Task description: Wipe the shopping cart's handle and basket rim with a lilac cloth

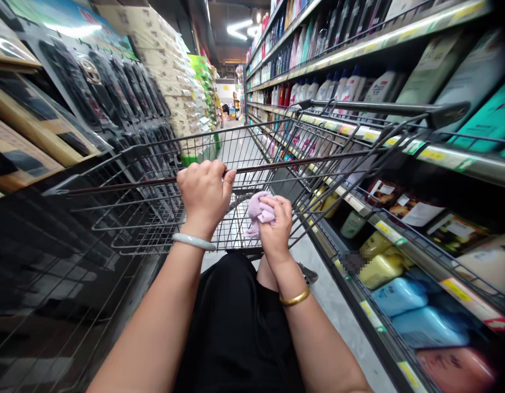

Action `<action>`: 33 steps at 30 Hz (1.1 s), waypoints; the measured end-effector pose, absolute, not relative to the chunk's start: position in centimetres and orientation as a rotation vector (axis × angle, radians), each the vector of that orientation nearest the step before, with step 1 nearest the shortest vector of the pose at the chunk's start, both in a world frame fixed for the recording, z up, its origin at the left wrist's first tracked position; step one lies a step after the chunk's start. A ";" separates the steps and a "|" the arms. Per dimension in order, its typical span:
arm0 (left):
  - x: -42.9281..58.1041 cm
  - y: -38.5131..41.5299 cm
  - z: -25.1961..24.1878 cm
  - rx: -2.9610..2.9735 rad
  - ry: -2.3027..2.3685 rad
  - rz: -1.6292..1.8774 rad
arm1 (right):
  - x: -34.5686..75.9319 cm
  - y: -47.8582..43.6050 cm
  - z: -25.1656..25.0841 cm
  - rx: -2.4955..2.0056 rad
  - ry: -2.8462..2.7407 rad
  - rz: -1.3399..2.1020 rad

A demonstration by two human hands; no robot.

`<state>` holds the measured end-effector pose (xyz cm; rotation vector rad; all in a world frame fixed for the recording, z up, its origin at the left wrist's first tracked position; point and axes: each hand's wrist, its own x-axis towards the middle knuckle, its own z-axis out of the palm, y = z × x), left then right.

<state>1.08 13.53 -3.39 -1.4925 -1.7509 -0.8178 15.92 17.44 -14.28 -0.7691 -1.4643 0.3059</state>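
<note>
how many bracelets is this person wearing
2: a pale bangle at the left hand gripping the cart handle; a gold bangle at the right hand holding the lilac cloth. None seem hidden.

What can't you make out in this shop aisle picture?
Head view:
Most of the pink cloth is bunched inside the right hand.
The left hand covers part of the cart handle.
Labels on the shelf bottles are too blurred.
The aisle's far end is too small.
The basket hides the wheels.
</note>
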 end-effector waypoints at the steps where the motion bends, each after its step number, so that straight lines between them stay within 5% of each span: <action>1: 1.1 13.5 -3.4 -1.490 -1.753 -0.809 | 16.0 17.6 -13.8 -0.768 -1.426 0.296; 33: 1.5 13.2 -3.5 -1.569 -1.751 -0.919 | 15.9 17.0 -9.8 -0.674 -1.638 -0.020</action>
